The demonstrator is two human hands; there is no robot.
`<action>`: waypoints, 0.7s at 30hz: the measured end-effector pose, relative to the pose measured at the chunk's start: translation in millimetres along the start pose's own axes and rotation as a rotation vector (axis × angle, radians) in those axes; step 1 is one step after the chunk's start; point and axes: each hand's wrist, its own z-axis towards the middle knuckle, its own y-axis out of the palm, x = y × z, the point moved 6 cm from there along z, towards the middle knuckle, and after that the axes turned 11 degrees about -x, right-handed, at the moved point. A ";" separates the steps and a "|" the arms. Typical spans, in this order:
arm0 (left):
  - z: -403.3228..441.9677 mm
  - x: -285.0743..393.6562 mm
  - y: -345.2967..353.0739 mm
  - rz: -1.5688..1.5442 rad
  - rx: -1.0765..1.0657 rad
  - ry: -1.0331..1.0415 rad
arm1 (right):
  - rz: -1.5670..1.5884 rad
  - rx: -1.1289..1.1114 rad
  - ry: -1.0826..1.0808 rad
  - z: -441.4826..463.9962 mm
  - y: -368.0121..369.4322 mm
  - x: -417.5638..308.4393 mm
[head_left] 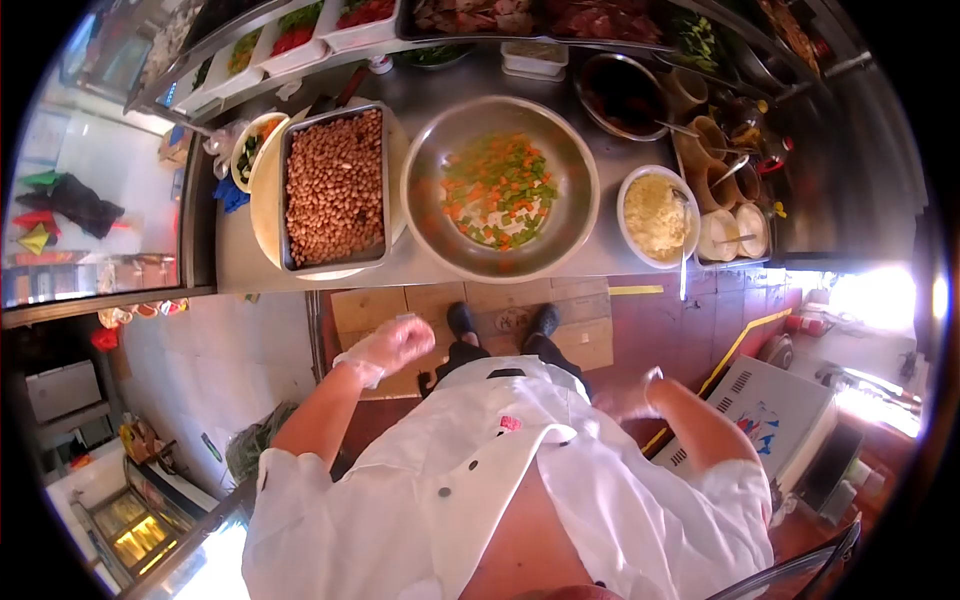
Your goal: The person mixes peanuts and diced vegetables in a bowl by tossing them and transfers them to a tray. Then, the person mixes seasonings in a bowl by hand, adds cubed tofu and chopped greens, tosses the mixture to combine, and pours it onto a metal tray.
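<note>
My left hand (397,343), in a clear plastic glove, hovers below the counter's front edge with its fingers curled in; nothing shows in it. Lower right, my right hand (625,397), also gloved, hangs near my waist, its fingers blurred. Nearest on the counter is a wide steel bowl (424,225) with diced carrot and green vegetable pieces (500,190) spread over its bottom. To its left, a metal tray (386,255) full of peanuts (335,190) rests on a round board (265,190). Right of the bowl stands a white bowl of minced garlic (655,220) with a spoon (684,250).
A bowl of dark sauce (620,95) and several seasoning pots (715,185) stand at the back right. White containers (290,50) of cut vegetables and trays of meat (600,20) line the raised shelf. Flattened cardboard (580,335) lies underfoot. A white box (765,410) stands to the right.
</note>
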 end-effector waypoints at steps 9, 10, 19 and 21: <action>185.6 -25.0 0.3 -1.243 0.239 0.093 | 0.991 0.998 -0.030 24.2 -149.6 107.8; 200.5 -29.4 9.5 -1.340 0.223 0.171 | 1.110 0.954 -0.113 31.0 -144.8 112.0; 130.9 99.7 88.5 -1.486 0.351 0.281 | 0.652 0.791 0.060 37.4 -46.6 242.9; 178.0 86.1 63.0 -1.596 0.176 0.222 | 0.292 0.698 0.083 33.9 -44.6 274.3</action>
